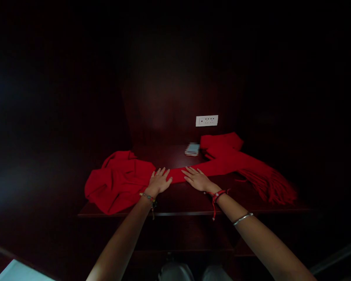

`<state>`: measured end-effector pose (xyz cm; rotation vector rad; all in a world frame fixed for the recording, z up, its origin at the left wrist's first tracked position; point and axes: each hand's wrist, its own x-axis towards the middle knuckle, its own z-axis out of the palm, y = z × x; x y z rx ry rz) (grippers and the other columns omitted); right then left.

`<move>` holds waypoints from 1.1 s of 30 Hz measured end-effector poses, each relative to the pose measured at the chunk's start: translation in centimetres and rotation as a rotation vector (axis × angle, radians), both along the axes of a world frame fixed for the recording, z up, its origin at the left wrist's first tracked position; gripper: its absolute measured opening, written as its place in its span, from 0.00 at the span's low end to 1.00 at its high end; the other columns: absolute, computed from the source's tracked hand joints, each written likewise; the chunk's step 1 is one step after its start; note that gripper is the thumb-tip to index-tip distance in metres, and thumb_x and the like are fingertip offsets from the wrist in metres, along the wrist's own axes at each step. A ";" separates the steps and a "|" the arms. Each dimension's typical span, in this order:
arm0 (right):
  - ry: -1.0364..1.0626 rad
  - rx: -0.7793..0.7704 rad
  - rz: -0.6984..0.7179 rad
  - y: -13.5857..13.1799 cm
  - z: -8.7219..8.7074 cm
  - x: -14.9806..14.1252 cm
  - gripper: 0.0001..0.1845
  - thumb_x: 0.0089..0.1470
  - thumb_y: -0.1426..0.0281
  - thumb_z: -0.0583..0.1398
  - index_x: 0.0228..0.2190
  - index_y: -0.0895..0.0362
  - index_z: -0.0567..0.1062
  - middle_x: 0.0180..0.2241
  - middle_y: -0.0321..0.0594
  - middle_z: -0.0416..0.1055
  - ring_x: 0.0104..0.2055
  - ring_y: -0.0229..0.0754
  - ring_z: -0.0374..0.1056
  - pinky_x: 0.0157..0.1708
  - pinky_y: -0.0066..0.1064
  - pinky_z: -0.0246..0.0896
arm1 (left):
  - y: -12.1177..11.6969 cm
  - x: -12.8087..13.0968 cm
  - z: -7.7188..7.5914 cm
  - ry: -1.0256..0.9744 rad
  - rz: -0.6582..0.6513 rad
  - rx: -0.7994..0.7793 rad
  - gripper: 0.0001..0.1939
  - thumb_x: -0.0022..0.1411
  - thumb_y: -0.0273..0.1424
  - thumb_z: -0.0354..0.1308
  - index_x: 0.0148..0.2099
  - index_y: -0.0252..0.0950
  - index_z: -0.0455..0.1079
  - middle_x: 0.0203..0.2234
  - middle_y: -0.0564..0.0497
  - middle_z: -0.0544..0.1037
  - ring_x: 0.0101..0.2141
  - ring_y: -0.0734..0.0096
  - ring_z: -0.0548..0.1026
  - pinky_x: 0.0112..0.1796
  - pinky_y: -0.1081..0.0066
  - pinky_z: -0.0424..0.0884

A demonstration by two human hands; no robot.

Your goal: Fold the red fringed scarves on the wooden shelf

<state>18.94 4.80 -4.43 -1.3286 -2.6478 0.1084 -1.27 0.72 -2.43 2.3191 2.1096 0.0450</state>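
Observation:
A long red scarf point(177, 175) lies across a dark wooden desktop, narrowed to a flat strip in the middle. My left hand point(158, 181) rests flat on this strip with fingers spread, beside a loose crumpled heap of the same red cloth. Also flat and spread, my right hand point(197, 179) presses the strip a little further right. Beyond it the scarf widens into layered folds and ends in a twisted fringe at the far right. Neither hand grips the cloth.
Behind the scarf lies a small pale-blue flat object point(192, 149), blurred out. A white socket plate point(206, 121) is set in the dark back panel. The desk's front edge point(181, 214) runs just before my wrists. Something pale point(23, 273) shows at the lower left.

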 end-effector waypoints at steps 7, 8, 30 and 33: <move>0.153 0.183 0.043 -1.4 1.2 1.6 0.22 0.57 0.66 0.46 0.51 0.59 0.62 0.55 0.47 0.55 0.59 0.42 0.45 0.56 0.41 0.38 | 0.0 -0.4 -0.1 0.016 -0.015 0.030 0.30 0.61 0.43 0.34 0.62 0.36 0.46 0.60 0.46 0.48 0.58 0.59 0.45 0.55 0.57 0.42; 0.154 0.219 0.051 -1.6 1.5 2.5 0.22 0.56 0.67 0.47 0.51 0.59 0.63 0.55 0.47 0.56 0.58 0.42 0.47 0.56 0.40 0.40 | 0.2 -0.5 0.0 0.017 -0.021 0.020 0.30 0.61 0.43 0.35 0.62 0.36 0.46 0.60 0.46 0.48 0.58 0.58 0.45 0.55 0.56 0.41; -0.139 0.209 -0.017 -2.4 3.7 7.8 0.18 0.57 0.73 0.47 0.47 0.58 0.65 0.43 0.48 0.68 0.46 0.42 0.63 0.43 0.29 0.56 | 7.6 5.9 1.5 -0.258 -0.454 -0.014 0.24 0.57 0.39 0.47 0.56 0.40 0.59 0.53 0.50 0.63 0.51 0.66 0.61 0.50 0.71 0.54; -0.168 0.213 0.030 -2.2 3.9 7.0 0.16 0.57 0.72 0.47 0.45 0.58 0.67 0.41 0.47 0.69 0.44 0.42 0.65 0.40 0.28 0.57 | 8.8 6.0 2.7 -0.302 -0.341 -0.100 0.24 0.52 0.36 0.52 0.51 0.35 0.64 0.47 0.48 0.70 0.44 0.66 0.68 0.45 0.73 0.60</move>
